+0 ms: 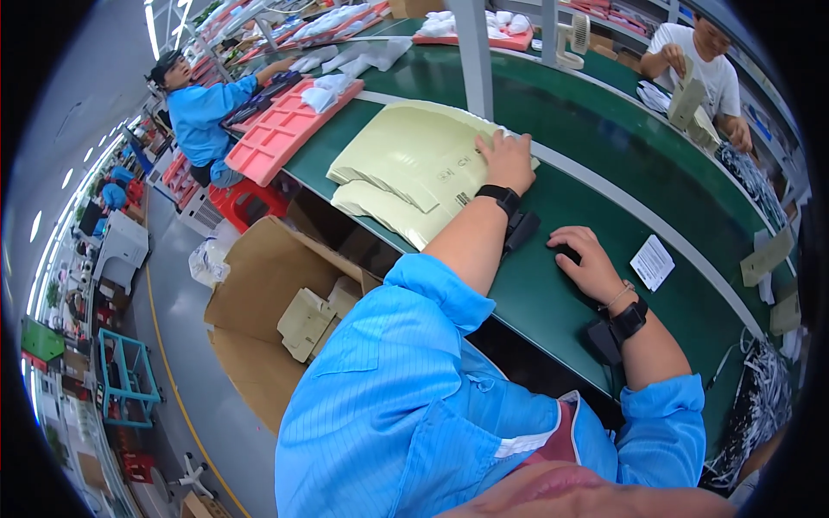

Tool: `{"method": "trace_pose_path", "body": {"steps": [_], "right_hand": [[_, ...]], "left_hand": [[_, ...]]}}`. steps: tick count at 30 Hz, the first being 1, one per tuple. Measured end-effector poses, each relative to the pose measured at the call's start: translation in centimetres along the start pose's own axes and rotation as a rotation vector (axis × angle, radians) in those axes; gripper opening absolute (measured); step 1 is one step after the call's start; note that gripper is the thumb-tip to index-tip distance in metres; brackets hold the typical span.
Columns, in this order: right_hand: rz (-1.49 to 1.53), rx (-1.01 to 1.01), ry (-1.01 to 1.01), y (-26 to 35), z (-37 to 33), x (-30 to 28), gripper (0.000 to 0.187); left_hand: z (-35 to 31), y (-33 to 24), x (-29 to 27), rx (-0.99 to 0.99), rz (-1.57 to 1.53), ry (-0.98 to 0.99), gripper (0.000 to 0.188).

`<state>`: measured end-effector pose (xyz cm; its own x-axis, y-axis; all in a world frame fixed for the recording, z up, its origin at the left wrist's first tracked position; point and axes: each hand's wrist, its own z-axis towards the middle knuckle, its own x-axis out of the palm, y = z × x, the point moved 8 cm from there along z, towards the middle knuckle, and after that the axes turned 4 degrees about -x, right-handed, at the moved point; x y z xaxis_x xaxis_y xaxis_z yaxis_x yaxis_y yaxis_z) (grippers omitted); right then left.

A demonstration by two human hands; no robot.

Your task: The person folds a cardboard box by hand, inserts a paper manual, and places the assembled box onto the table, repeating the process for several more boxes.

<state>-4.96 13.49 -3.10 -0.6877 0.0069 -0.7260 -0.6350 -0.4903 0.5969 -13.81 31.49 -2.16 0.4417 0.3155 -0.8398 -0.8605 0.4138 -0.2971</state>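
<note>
A stack of pale yellow-green flat cartons lies on the green worktable, its sheets slightly fanned at the left. On the right end of that stack rests my left hand, fingers spread over the top sheet and its edge. My right hand is lower on the table, loosely curved with fingers and thumb apart, holding nothing. Just right of it lies a small white printed slip. Each wrist wears a dark band with a black box attached.
An open brown cardboard box with similar folded cartons stands at left below the table. Pink trays lie beyond the stack, near a person in blue. Across the bench, another person handles a carton. Bundled white-and-dark cords lie at right.
</note>
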Motion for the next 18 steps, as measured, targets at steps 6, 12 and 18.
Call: {"method": "trace_pose_path", "body": {"steps": [6,12,18], "right_hand": [[0.176,0.113,-0.163,-0.9,0.1,-0.6,0.040],[0.791,0.330,-0.666,-3.6,-0.7,-3.6,0.042],[0.681,0.282,-0.761,-6.3,-2.5,-8.2,0.039]], "left_hand": [[-1.1,-6.0,-4.3,0.397,-0.326,-0.223,0.034],[-4.6,-10.5,-6.9,0.662,-0.748,-0.074,0.031],[-5.4,-10.2,-10.8,0.652,-0.667,-0.185,0.076]]}}
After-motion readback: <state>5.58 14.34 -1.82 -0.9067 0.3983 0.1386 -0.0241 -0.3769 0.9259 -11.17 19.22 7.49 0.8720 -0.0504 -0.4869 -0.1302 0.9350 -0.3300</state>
